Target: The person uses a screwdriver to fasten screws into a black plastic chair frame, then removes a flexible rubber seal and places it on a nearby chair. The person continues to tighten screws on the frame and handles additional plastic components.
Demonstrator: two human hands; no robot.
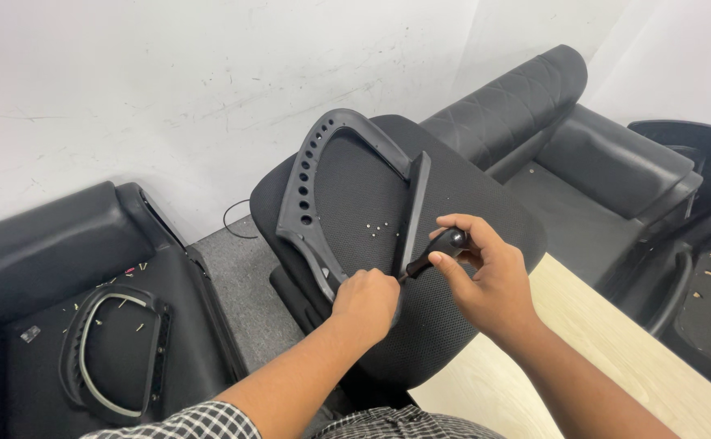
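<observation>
Head view: a black chair seat (453, 203) lies across the pale wooden worktop (615, 358), mesh side up, with a black plastic armrest (323, 187) standing on it. The left hand (364, 301) is closed in a fist around the armrest's near lower end, fingers pressed together around it. The right hand (485, 276) pinches the black handle of a screwdriver (437, 250), fingers wrapped on the grip; its tip is hidden behind the left hand.

The screwdriver's long axis runs from far right, at the handle, down to near left, where the shaft meets the base of the armrest. The armrest's own long axis rises from the near hand toward the far wall, its loop arching left and its flat mounting bar (414, 211) leaning right.

Risks, as I judge them: the driver tip could slip off a screw head and jab the left hand, which sits right beside the shaft. Small loose screws (378, 229) lie on the seat mesh and could roll off. The armrest is steadied by one fist only and could tip sideways. A second armrest (116, 349) lies on a black sofa (47, 252) at left.
</observation>
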